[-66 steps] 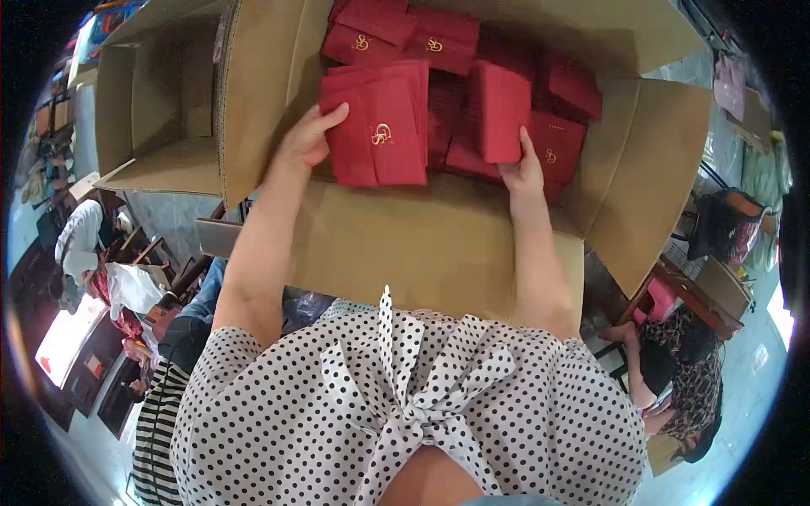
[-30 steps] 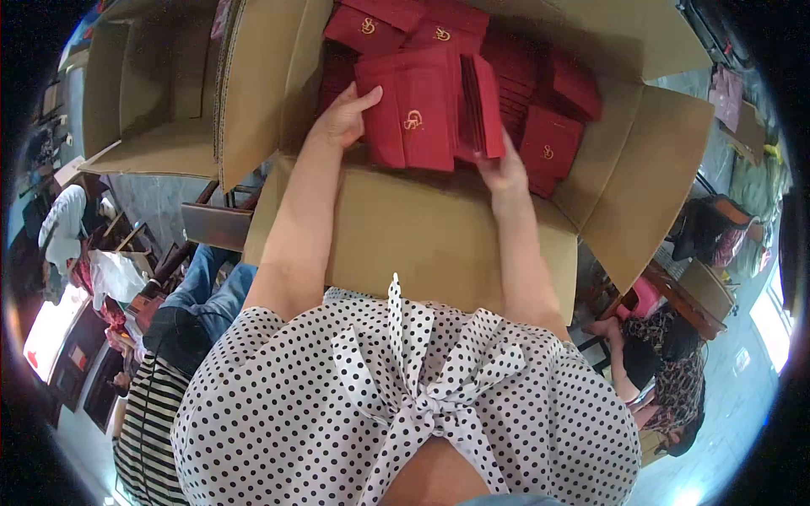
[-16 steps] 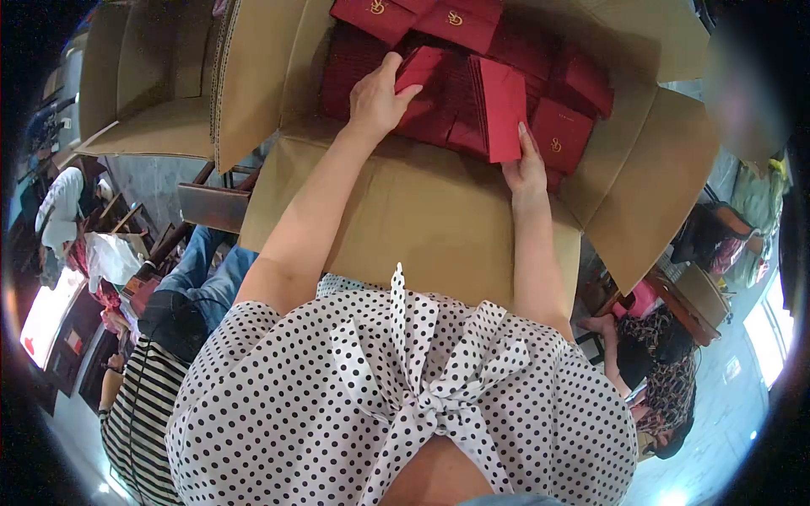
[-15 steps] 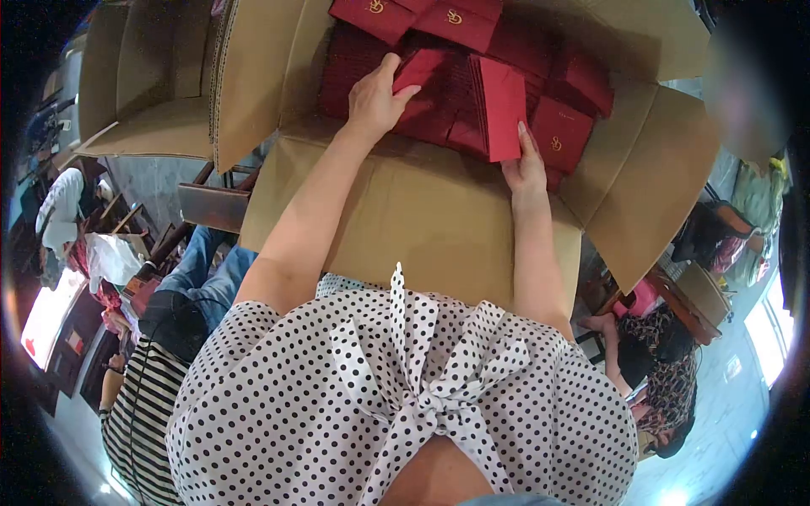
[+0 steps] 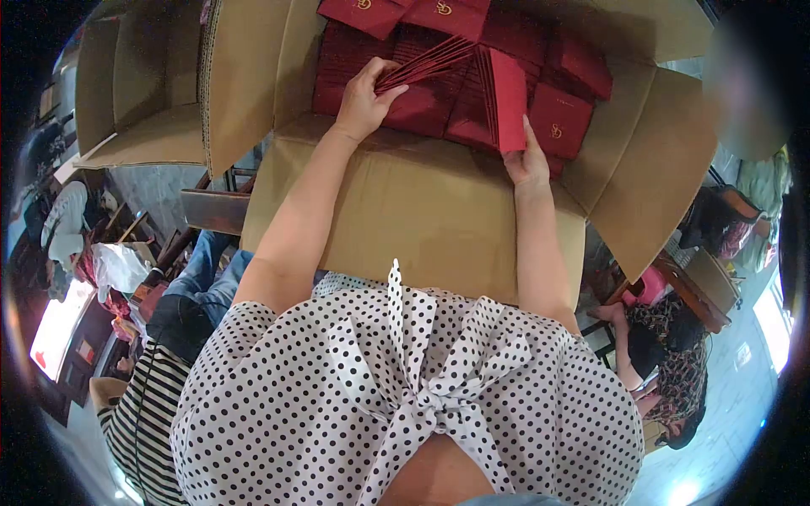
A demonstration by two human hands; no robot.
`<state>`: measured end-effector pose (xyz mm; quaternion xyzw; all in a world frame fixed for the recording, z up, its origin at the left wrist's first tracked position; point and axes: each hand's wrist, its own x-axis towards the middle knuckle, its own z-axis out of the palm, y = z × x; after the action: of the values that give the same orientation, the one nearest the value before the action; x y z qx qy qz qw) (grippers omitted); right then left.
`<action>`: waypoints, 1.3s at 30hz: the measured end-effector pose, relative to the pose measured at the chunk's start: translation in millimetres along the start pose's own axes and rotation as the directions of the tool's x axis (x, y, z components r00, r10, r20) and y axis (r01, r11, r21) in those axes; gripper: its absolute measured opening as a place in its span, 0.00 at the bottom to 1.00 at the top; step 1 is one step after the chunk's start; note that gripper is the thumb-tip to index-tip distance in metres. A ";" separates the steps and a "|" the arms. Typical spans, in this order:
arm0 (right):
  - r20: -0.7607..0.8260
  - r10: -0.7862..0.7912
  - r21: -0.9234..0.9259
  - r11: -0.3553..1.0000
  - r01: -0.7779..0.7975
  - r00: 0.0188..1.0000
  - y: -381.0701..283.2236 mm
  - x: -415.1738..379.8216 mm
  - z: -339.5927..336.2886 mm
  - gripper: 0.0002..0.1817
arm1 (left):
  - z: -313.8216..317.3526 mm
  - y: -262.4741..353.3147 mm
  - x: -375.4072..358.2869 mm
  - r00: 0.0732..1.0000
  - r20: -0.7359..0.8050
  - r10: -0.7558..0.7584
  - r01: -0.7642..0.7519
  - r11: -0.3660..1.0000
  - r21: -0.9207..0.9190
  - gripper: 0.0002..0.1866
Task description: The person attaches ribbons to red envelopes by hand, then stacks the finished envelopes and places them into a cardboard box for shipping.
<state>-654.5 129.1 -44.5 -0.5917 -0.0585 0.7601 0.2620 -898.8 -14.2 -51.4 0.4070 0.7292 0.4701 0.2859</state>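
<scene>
My left hand (image 5: 366, 101) is closed around a bunch of thin red envelopes (image 5: 426, 64), whose edges fan out to the upper right. A second stack of red envelopes (image 5: 508, 101) stands tilted in my right hand (image 5: 530, 158), its broad plain face towards me. Fingers and thumb pinch that stack near its lower end. Both hands are over an open cardboard box (image 5: 405, 219). Packed rows of red envelopes (image 5: 418, 114) fill the box beneath them, and some lying flat on top (image 5: 561, 126) show a gold monogram.
The box's right flap (image 5: 654, 177) hangs outward. Another open cardboard box (image 5: 139, 93) stands at the left. A person in a striped top (image 5: 148, 396) sits lower left, and another in a patterned top (image 5: 675, 363) is at the right. A wooden stool (image 5: 215, 209) is beside the box.
The bunch in my left hand has turned, so its layered edges now show fanned out. The stack in my right hand has shifted slightly and spread at its left side.
</scene>
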 end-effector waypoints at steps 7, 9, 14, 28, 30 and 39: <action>0.065 0.044 -0.030 0.999 -0.042 0.997 5.3 2.5 -2.7 0.14 | 15.6 -2.4 -1.0 0.919 -0.154 -0.364 0.279 0.873 -0.399 0.20; -0.050 0.061 -0.049 0.997 -0.064 0.997 6.8 -2.1 2.3 0.13 | 6.7 9.7 1.6 0.837 -0.018 -0.547 0.404 0.639 -0.654 0.23; -0.020 0.077 -0.022 0.997 -0.077 0.997 12.1 -11.6 13.6 0.14 | -3.8 14.0 -0.7 0.439 0.472 -0.764 0.777 0.059 -0.627 0.28; -0.085 0.203 -0.245 0.945 -0.218 0.975 37.6 22.9 -18.2 0.17 | 35.7 -22.7 -9.5 0.466 0.321 -0.825 0.863 0.344 -0.370 0.16; -0.129 0.203 -0.292 0.928 -0.233 0.971 39.7 24.2 -20.4 0.17 | 26.8 7.7 -2.7 0.312 0.421 -0.852 0.897 0.119 -0.425 0.13; -0.101 0.285 -0.418 0.857 -0.301 0.953 35.8 33.8 -32.0 0.28 | 28.0 15.1 -13.5 0.450 0.493 -0.745 0.882 0.283 -0.377 0.15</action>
<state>-642.0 107.2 -97.5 -0.6501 -0.1289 0.7488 0.0078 -864.7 -9.7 -48.2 -0.0873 0.6101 0.4067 0.6744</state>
